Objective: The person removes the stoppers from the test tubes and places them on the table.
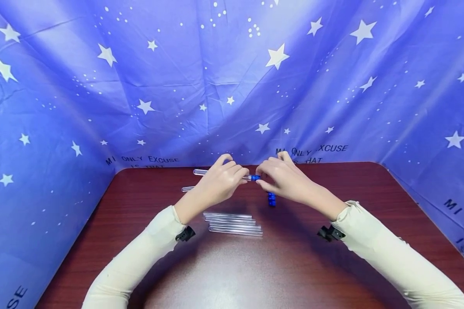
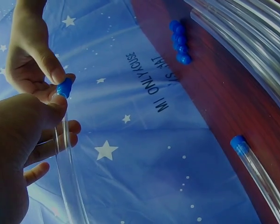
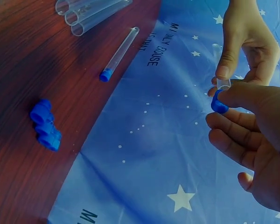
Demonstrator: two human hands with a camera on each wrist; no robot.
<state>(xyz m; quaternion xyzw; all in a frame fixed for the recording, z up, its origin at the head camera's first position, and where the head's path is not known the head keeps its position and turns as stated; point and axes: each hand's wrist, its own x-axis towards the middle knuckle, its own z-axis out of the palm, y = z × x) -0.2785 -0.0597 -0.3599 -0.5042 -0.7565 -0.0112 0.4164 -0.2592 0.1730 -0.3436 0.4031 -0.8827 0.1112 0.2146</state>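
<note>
My left hand [image 1: 223,180] grips a clear test tube [image 2: 67,172] near its mouth, the rounded end sticking out to the left in the head view. With thumb and fingers, my right hand [image 1: 284,178] pinches a blue cap [image 3: 219,102] at the tube's mouth. Both hands are raised over the far part of the table. In the left wrist view the cap [image 2: 64,87] sits right at the tube's end, between the two thumbs. A second tube [image 3: 120,54], with a blue cap on it, lies on the table below the hands.
Several uncapped test tubes [image 1: 233,224] lie side by side on the dark red wooden table [image 1: 232,274], nearer the body. A small row of blue caps [image 1: 272,199] rests below my right hand. A blue star-printed cloth [image 1: 201,86] hangs behind and along both sides.
</note>
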